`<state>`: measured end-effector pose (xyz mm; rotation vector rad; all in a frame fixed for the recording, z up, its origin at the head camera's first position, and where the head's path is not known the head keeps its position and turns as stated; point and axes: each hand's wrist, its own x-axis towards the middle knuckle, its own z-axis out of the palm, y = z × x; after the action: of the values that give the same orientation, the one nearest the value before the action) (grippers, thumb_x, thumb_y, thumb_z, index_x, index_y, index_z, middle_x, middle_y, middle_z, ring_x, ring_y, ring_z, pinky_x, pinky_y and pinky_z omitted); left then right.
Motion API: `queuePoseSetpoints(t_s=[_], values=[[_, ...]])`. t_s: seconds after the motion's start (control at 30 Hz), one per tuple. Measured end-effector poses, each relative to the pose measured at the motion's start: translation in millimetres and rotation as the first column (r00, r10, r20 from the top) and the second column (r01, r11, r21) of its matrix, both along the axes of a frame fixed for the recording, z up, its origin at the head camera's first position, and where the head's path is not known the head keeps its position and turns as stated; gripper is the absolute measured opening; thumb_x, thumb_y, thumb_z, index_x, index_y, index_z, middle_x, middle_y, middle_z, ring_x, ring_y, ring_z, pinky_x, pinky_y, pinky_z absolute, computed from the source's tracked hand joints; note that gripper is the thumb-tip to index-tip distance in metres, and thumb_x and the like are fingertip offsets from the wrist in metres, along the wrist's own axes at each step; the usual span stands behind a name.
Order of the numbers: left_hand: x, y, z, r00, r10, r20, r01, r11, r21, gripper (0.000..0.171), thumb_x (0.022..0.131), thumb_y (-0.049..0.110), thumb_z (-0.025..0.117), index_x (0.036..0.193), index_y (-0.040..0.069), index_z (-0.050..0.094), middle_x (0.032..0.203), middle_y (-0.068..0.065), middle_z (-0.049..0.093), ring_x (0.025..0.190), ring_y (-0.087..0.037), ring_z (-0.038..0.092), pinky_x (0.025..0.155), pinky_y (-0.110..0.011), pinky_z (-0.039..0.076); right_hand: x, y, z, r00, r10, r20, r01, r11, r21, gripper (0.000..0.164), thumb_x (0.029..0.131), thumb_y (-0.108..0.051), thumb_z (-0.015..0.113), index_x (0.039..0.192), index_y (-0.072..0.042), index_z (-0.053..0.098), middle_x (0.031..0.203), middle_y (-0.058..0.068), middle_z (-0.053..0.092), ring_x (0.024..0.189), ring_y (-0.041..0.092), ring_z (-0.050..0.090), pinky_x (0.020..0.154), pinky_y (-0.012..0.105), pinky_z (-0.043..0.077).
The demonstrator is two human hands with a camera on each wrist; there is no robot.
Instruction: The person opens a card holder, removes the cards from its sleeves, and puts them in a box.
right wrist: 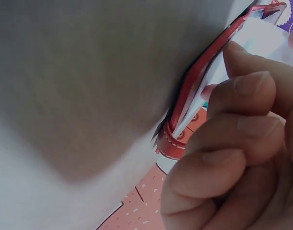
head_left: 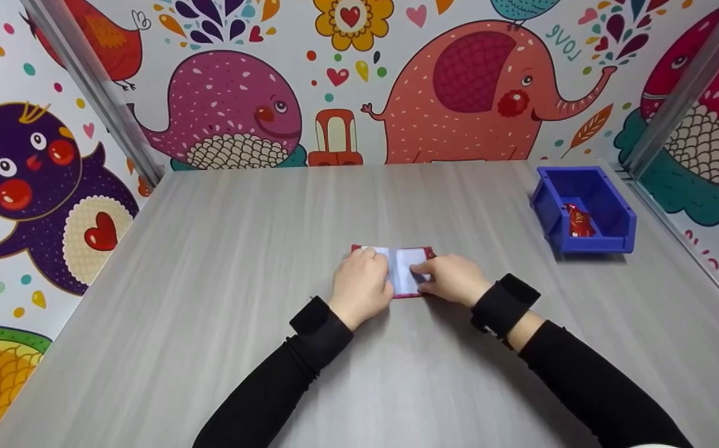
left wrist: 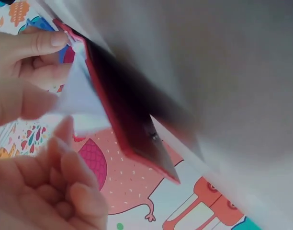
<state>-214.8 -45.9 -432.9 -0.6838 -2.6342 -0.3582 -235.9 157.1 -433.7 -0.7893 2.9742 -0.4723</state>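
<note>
A small red card holder (head_left: 429, 251) lies spread in the middle of the table, its whitish clear sleeves (head_left: 404, 274) facing up. My left hand (head_left: 362, 283) covers most of its left half, holding it with curled fingers; in the left wrist view the thumb and forefinger meet at a blurred sleeve (left wrist: 84, 103). From the right, my right hand (head_left: 456, 277) pinches the right-hand sleeves between thumb and forefinger, the other fingers curled in. A stitched red strap (right wrist: 171, 146) shows at the holder's edge in the right wrist view.
On the right of the grey table (head_left: 241, 236) stands a blue bin (head_left: 621, 239) with a shiny red packet (head_left: 580, 223) in it. Walls with cartoon animals (head_left: 471, 93) and metal posts (head_left: 89, 87) border the table at the back and sides.
</note>
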Motion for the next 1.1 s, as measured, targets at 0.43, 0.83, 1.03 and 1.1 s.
queuePoseSetpoints(t_s=[0.43, 0.83, 1.03, 1.1], values=[[-2.7, -19.4, 6.1, 0.943, 0.199, 0.268, -0.228, 0.970, 0.081, 0.022, 0.080, 0.008, 0.063, 0.060, 0.009, 0.054, 0.063, -0.005, 0.057, 0.059, -0.024, 0.057, 0.050, -0.041, 0.046, 1.0, 0.1, 5.1, 0.999, -0.009, 0.040, 0.008, 1.000, 0.015, 0.038, 0.086, -0.018, 0.077, 0.123, -0.014, 0.071, 0.106, 0.016, 0.071, 0.074, 0.022, 0.055, 0.065, 0.042, 0.048], [-11.9, -17.8, 8.7, 0.857, 0.280, 0.432, -0.276, 0.958, -0.072, 0.009, 0.079, 0.010, 0.060, 0.072, 0.006, 0.065, 0.079, -0.010, 0.067, 0.072, -0.027, 0.063, 0.061, -0.045, 0.052, 2.7, 1.6, 6.0, 0.998, -0.025, 0.050, 0.025, 1.000, -0.002, 0.037, 0.086, -0.017, 0.077, 0.122, -0.014, 0.071, 0.100, 0.013, 0.072, 0.068, 0.021, 0.048, 0.060, 0.036, 0.042], [-10.4, -16.4, 8.8, 0.871, 0.291, 0.396, -0.278, 0.956, -0.093, 0.011, 0.077, 0.013, 0.064, 0.068, 0.007, 0.064, 0.075, -0.009, 0.066, 0.070, -0.027, 0.064, 0.057, -0.045, 0.051, 2.5, 1.9, 7.3, 0.999, -0.013, 0.036, 0.014, 0.999, -0.032, 0.040, 0.087, -0.018, 0.076, 0.126, -0.012, 0.069, 0.110, 0.014, 0.071, 0.073, 0.020, 0.052, 0.064, 0.037, 0.045], [-9.5, -16.0, 9.5, 0.883, 0.299, 0.362, -0.286, 0.954, -0.091, 0.013, 0.077, 0.015, 0.066, 0.068, 0.007, 0.065, 0.074, -0.010, 0.066, 0.070, -0.029, 0.065, 0.055, -0.045, 0.051, 3.0, 3.9, 10.1, 1.000, -0.007, 0.021, 0.009, 0.997, -0.078, 0.041, 0.087, -0.017, 0.075, 0.127, -0.010, 0.068, 0.101, 0.013, 0.072, 0.071, 0.019, 0.053, 0.063, 0.035, 0.044]])
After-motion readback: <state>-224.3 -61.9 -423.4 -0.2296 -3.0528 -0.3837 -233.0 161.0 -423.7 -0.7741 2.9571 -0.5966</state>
